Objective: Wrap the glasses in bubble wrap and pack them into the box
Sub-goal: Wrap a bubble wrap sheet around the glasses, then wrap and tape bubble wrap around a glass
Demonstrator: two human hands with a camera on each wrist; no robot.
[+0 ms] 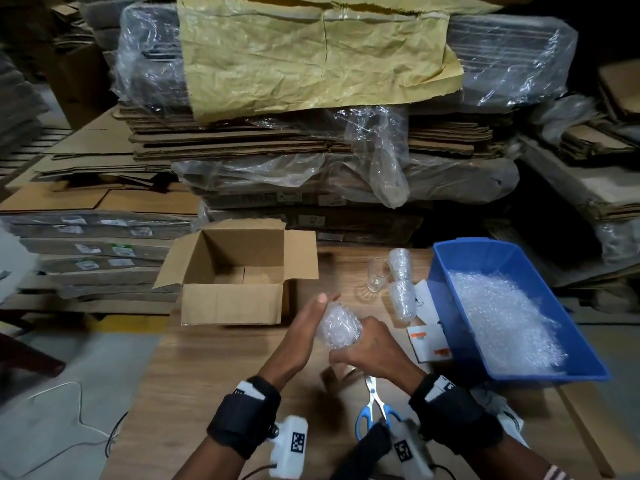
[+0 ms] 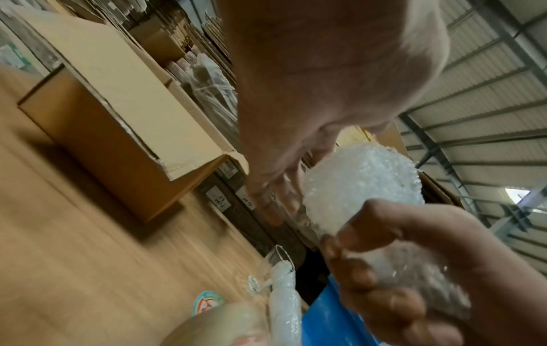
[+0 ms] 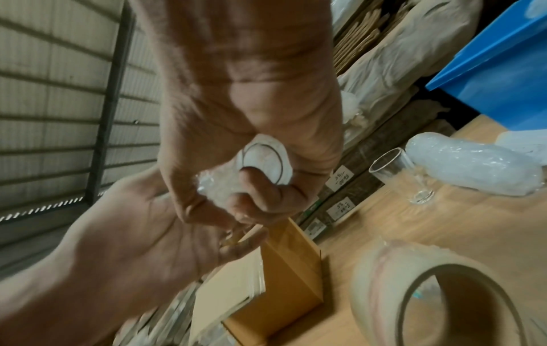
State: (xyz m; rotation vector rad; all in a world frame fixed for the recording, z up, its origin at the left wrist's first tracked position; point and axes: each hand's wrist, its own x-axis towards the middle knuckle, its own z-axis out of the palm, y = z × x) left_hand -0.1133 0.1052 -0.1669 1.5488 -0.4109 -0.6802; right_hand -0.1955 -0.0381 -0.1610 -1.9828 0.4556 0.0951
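Wrapping: a glass is getting its bubble wrap, held in the air just in front of the cardboard box.
Head view, hands: right hand (image 1: 372,346) is gripping the lower end of the wrapped glass (image 1: 340,325); left hand (image 1: 304,327) is lying flat-fingered against the bundle's left side, fingers straight, not curling round it.
Head view, box: cardboard box (image 1: 230,303) is sitting with flaps up and nothing showing inside it.
Head view, stock: two wrapped bundles (image 1: 401,282) are lying beside the blue bin (image 1: 446,292) of bubble wrap (image 1: 502,317), touching or nearly; one bare glass (image 1: 377,275) is standing just left of them.
Head view, tools: scissors (image 1: 372,407) are lying on the table (image 1: 207,368) under the right wrist.
Left wrist view: fingers (image 2: 381,281) of the right hand are curling round the bundle (image 2: 361,187).
Right wrist view: the glass's round foot (image 3: 263,161) is showing bare at the palm, so that end is looking unfinished; a tape roll (image 3: 438,295) is sitting nearby.
Progress: by my read, two wrapped, a third nearly done, one bare, none packed yet.
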